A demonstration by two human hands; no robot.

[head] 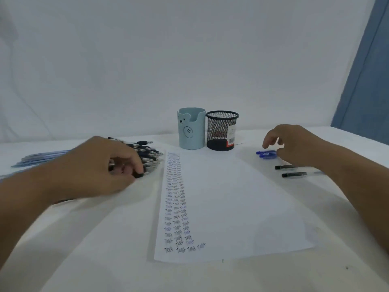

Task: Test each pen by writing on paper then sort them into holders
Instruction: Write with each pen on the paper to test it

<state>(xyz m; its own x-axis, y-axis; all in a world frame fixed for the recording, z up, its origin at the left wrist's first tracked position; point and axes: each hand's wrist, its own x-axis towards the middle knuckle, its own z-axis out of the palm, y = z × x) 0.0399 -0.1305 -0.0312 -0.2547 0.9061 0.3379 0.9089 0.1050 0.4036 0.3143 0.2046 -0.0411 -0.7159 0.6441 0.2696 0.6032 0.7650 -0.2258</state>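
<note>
- The table [210, 277], draped in white cloth, carries everything I see, and a white backdrop hangs behind it.
- The paper [242, 207] lies lengthwise in the middle, between my two hands. I judge it sits there so either hand can write on it. Columns of the word "Test" run down its left edge, so many pens look already tried.
- My left hand [101, 165] rests on the pile of pens [150, 157] just left of the sheet, fingers curled down among the dark barrels. It seems to be pinching one out, but blur hides whether a pen is really held.
- My right hand [292, 144] hovers over the blue pens [266, 154], fingers bent loosely downward. I cannot tell if they touch one.
- Two holders stand side by side beyond the paper's far end: the blue bear holder [191, 131] and the black mesh holder [222, 130]. No pens show above either rim, so sorting seems barely begun.
- A fan of pale blue pens [42, 158] lies far left.
- Two black pens [294, 171] lie right of the sheet, near the blue ones, perhaps grouped by ink.
</note>
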